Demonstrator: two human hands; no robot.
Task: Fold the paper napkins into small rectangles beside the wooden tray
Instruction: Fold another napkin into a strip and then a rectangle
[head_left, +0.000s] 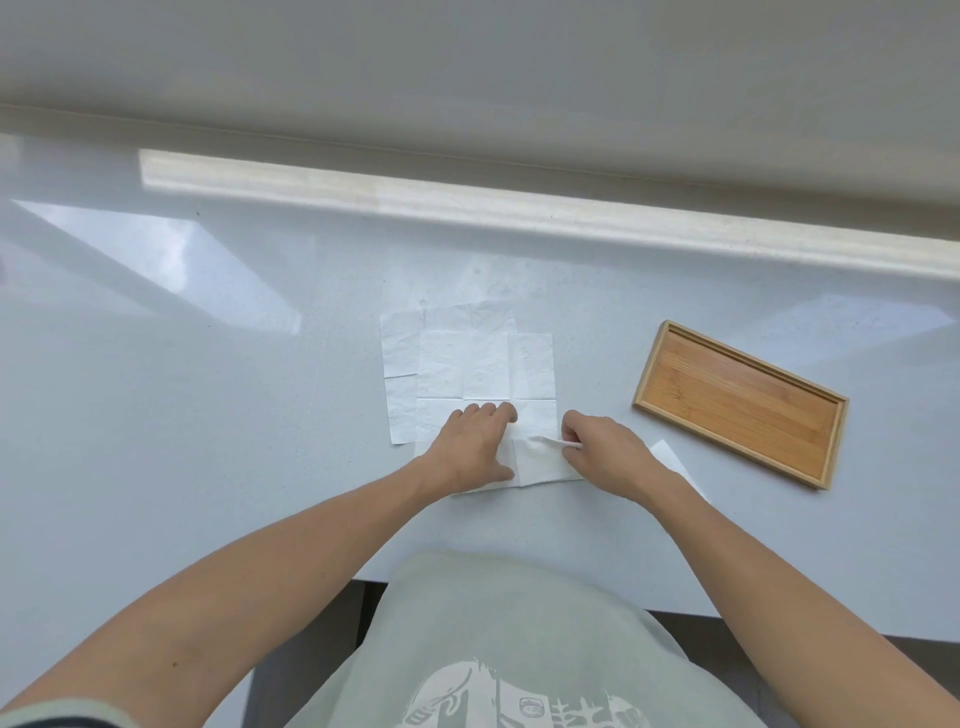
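I stand at a glossy pale grey-white countertop that fills most of what I see. Along its far edge runs a thin tan seam, and behind that rises a plain, off-white wall. Just nearer than the seam, a long bright band of light lies reflected across the countertop, and left of centre a slanted, paler patch mirrors what may be a window overhead. Below the countertop's near edge, a dark grey floor shows, dim and blurred.
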